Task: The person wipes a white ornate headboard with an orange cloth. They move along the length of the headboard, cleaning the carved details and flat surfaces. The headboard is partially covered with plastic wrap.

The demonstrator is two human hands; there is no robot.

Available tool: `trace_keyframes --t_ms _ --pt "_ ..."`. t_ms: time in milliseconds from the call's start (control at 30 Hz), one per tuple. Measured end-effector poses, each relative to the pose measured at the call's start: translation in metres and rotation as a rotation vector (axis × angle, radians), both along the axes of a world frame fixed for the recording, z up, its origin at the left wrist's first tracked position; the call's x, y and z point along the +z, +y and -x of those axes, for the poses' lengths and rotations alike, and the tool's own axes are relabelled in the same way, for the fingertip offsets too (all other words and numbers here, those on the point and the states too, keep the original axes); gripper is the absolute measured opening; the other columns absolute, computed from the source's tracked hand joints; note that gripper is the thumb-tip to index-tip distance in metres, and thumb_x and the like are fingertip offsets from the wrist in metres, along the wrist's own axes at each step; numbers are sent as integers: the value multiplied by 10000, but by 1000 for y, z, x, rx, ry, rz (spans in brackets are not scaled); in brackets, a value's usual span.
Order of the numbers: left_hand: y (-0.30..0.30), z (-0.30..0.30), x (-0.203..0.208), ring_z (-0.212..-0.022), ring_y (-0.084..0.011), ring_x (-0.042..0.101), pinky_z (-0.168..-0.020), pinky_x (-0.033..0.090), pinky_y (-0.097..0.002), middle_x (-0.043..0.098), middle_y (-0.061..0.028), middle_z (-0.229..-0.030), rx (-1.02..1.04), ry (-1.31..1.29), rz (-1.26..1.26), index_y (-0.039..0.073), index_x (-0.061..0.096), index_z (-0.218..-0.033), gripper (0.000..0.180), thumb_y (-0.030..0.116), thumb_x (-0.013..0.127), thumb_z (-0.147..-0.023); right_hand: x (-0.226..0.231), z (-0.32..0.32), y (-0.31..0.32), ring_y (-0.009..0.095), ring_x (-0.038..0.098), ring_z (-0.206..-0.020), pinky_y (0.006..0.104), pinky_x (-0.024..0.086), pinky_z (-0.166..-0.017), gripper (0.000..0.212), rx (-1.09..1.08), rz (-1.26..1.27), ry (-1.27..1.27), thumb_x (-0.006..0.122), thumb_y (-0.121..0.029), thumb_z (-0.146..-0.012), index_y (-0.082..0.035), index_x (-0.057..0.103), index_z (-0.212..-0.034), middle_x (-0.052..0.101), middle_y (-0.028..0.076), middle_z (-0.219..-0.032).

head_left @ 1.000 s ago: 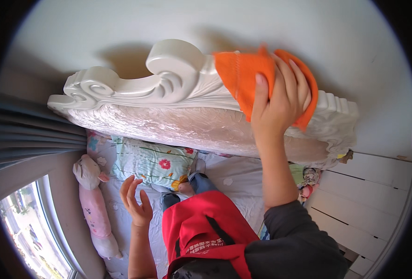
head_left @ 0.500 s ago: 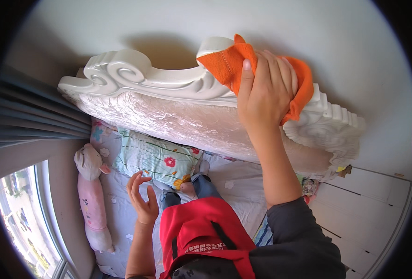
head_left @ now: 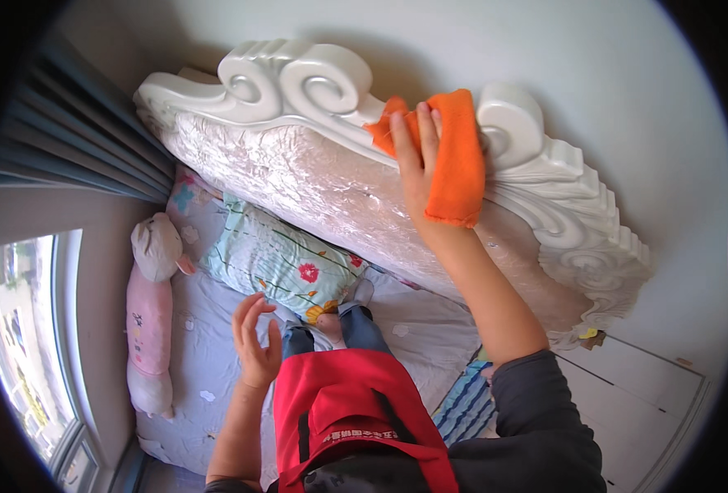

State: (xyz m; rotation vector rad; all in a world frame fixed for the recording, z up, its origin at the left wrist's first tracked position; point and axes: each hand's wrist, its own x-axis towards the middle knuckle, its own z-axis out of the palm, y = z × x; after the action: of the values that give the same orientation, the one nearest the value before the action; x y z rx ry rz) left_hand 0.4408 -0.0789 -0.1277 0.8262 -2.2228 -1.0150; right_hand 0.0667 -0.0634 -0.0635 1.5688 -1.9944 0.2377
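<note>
Your right grip (head_left: 419, 187) grasps the orange cloth (head_left: 456, 156), which bunches beneath your fingertips and drapes over the hand's right side, against the carved white headboard (head_left: 298, 168). Your left grip (head_left: 257, 352) hangs empty, fingers loosely curled, above the bed (head_left: 203, 345).
</note>
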Motion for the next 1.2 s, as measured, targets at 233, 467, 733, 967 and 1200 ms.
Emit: trace_keyframes --t_ms 233,467,733,967,1200 --pt "-18 -40 -12 -1236 -381 567 -1082 417 -501 625 -201 -1280 106 -16 -54 28 507 -1381 511 -79 611 -892 0 -45 -66 346 572 -1254 462 444 -1067 563 -156 194 -561 568 -107 -1008 -132 437 -1554 571 165 -1417" --pt "-26 -86 -34 -1212 -351 590 -1080 425 -489 590 -213 -1335 109 -84 -85 29 500 -1396 511 -78 593 -905 39 77 101 289 336 -1528 507 361 -1211 644 89 -319 528 626 -156 -947 -286 449 -1553 407 -3 -1632" --pt "-40 -66 -37 -997 -254 653 -1001 469 -441 539 -209 -1403 63 -29 -61 24 488 -1424 515 -83 568 -926 2 34 99 353 351 -1518 686 227 -1197 604 -173 -416 -24 582 -251 -970 -288 465 -1562 423 -8 -1638" --pt "-22 -46 -32 -973 -240 664 -960 506 -421 526 -195 -1430 -141 -47 7 19 466 -1455 523 -81 552 -948 41 55 114 176 549 -1354 408 435 -1167 535 174 -396 361 635 -117 -856 -165 637 -1389 567 -41 -1517" --pt "-12 -61 -40 -955 -237 661 -969 497 -412 528 -186 -1432 -53 -79 -25 15 467 -1456 522 -78 553 -949 82 114 307 145 538 -1376 403 346 -1207 475 16 -450 505 660 -155 -887 -185 676 -1361 646 -28 -1420"
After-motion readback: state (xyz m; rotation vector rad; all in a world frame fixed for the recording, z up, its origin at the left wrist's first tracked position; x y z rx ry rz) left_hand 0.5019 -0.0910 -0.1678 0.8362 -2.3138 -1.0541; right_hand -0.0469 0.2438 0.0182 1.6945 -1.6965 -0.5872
